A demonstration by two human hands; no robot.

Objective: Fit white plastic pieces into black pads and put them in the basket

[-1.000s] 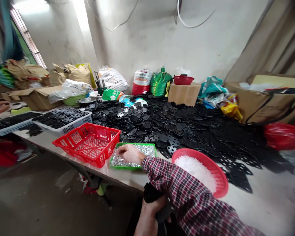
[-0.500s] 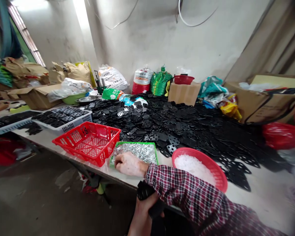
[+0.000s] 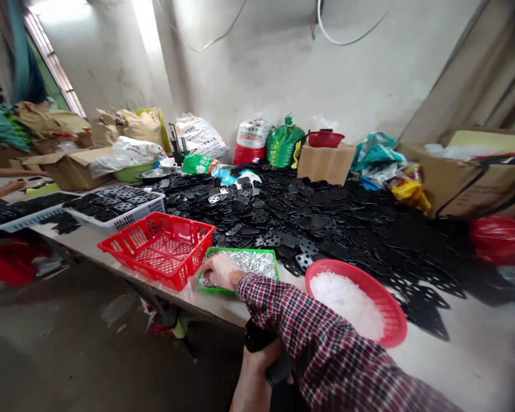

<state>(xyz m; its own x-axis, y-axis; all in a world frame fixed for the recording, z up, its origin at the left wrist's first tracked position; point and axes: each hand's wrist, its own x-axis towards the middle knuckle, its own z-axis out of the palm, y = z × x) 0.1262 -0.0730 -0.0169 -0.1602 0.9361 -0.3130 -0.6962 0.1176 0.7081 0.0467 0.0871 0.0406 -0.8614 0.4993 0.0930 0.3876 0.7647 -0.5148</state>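
My right hand [image 3: 220, 272] rests curled on small silvery metal pieces [image 3: 251, 263], which fill a shallow green tray [image 3: 240, 250] on the table. Whether those fingers hold any pieces is hidden. A plaid sleeve covers that arm. My left hand [image 3: 260, 366] is lower, near the table's front edge, wrapped around a black tool [image 3: 257, 336] whose exact kind I cannot make out. A red plastic crate [image 3: 184, 263] stands just left of the tray. A round red basket [image 3: 397, 320] of white granules [image 3: 347, 306] lies to its right.
A broad heap of black perforated plates [image 3: 326, 229] covers the table behind the tray. A white crate [image 3: 141, 214] holds more plates. A co-worker's hands [image 3: 8, 183] are at the far left. Cartons and sacks line the back wall.
My right hand has moved from the tray's front edge back onto the silvery pieces. The view has shifted slightly, and more of the co-worker's arms shows at the left.
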